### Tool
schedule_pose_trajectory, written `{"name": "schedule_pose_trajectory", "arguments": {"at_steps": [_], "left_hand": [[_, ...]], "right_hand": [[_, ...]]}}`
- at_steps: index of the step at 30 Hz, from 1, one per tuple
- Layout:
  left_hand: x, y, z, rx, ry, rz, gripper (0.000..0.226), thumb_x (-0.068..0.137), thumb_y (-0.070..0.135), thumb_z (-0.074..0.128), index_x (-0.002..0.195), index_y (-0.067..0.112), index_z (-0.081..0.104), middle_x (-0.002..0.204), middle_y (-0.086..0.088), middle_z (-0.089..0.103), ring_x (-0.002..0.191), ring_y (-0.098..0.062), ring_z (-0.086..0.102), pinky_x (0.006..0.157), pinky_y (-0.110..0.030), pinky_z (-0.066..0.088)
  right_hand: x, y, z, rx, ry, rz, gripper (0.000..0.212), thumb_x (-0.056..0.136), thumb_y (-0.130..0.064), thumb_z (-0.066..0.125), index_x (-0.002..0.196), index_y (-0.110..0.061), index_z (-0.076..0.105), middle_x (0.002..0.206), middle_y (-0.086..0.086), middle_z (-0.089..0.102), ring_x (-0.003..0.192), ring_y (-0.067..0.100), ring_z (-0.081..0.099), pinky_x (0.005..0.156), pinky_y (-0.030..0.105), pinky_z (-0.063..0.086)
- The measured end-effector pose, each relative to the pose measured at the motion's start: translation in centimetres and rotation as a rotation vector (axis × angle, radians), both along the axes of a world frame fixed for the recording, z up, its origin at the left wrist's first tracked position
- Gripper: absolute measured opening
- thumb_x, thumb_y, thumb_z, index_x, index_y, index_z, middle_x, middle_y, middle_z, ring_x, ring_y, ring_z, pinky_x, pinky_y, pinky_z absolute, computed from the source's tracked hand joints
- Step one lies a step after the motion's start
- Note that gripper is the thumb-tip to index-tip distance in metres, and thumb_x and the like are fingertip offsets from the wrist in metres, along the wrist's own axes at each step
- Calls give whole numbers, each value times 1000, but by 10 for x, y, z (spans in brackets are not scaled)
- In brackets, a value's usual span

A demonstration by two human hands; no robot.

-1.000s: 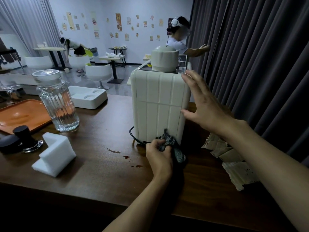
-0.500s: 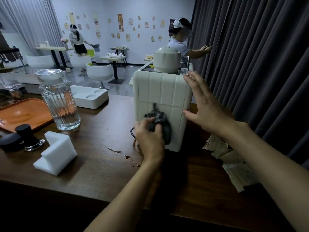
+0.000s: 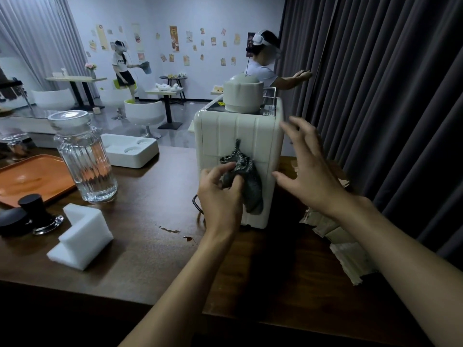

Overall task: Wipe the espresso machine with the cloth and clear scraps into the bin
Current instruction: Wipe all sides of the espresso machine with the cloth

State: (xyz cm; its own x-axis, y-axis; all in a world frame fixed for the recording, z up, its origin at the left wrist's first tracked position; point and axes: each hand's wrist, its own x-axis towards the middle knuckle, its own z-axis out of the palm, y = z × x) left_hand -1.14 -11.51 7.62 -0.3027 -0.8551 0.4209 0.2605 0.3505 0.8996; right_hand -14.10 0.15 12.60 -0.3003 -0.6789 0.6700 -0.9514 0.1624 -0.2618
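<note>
Left hand [image 3: 220, 196] gripped the dark cloth [image 3: 248, 181] in curled fingers, pressing it against the ribbed cream panel of the espresso machine [image 3: 225, 136], while the right hand [image 3: 310, 176] stood open, fingers spread, at the machine's right edge. Brown spills [image 3: 170, 230] marked the wooden table [image 3: 150, 259] left of the wrist, and torn cardboard scraps [image 3: 345, 246] lay beside the machine's right. Farther left sat a white foam block [image 3: 82, 236], a ribbed glass jar [image 3: 85, 159] and an orange tray [image 3: 32, 176].

Head cam looks fwd/down, close on espresso machine [image 3: 225, 136].
</note>
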Motion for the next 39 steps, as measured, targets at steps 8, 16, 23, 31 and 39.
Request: {"name": "schedule_pose_trajectory", "arguments": {"at_steps": [8,16,23,31,39], "left_hand": [[11,13,31,-210,-8,-307,24,89,5,69,108,20,70,116,-4,65,98,-17,70,81,-32,60],[15,7,43,-610,-339,-354,27,86,19,74,112,21,71,109,11,71,99,5,59,78,-1,37],[20,-16,80,-887,-346,-164,34,87,23,64,120,19,56,123,1,55,117,-18,52,96,-30,43],[14,-64,81,-1192,-544,56,46,85,19,55,130,25,59,133,0,54,130,-27,44,112,-44,28],[14,-76,77,-1196,-469,-1,49,83,20,60,132,22,59,137,-2,53,133,-27,43,112,-44,30]], "right_hand": [[37,20,-4,21,-1419,287,45,99,-53,29,129,-25,49,115,20,67,91,41,70,75,53,58],[42,18,7,-339,-1329,318,25,99,-16,50,122,-18,57,117,11,65,94,20,71,77,42,60],[35,8,20,-447,-508,-20,28,87,-9,69,114,-15,64,110,2,63,106,16,61,88,27,54],[19,-12,2,-246,140,-111,34,78,-1,70,112,-6,68,129,16,49,119,31,51,100,38,48],[19,-13,-7,-280,78,-86,50,77,-2,73,123,-6,54,112,10,55,103,22,55,84,38,53]]}}
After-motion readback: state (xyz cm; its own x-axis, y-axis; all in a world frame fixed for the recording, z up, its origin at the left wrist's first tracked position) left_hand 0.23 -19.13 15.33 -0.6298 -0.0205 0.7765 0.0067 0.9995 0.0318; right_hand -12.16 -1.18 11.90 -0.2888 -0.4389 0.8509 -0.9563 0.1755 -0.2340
